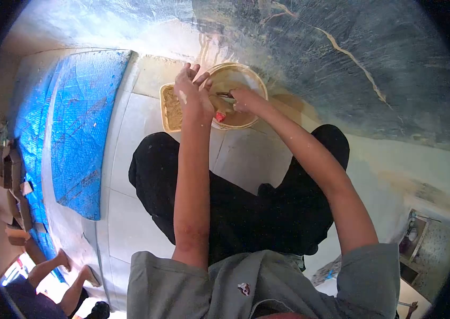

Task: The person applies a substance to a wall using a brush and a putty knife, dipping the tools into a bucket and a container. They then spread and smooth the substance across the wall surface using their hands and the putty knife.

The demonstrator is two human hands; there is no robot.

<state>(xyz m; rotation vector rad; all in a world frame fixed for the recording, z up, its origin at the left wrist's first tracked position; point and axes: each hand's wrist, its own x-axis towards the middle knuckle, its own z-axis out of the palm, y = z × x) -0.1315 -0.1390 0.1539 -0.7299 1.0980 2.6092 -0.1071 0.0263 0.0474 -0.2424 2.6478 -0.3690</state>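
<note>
A round bucket (261,85) with a pale rim stands on the tiled floor in front of my crossed legs, murky brownish stuff inside it. My right hand (244,100) is over the bucket, its fingers closed on a small dark-handled tool (225,95). My left hand (194,91), smeared with pale material, hangs over the gap between the bucket and a rectangular tub (171,114) of tan paste; its fingers are spread. Something red (220,116) shows at the bucket's near left side, below my left fingers.
A blue tarp (84,127) lies to the left, with cardboard pieces (7,199) beyond it. Another person's legs (70,282) are at the lower left. A dark streaked wall (342,69) rises ahead. A framed opening (413,239) is at the lower right.
</note>
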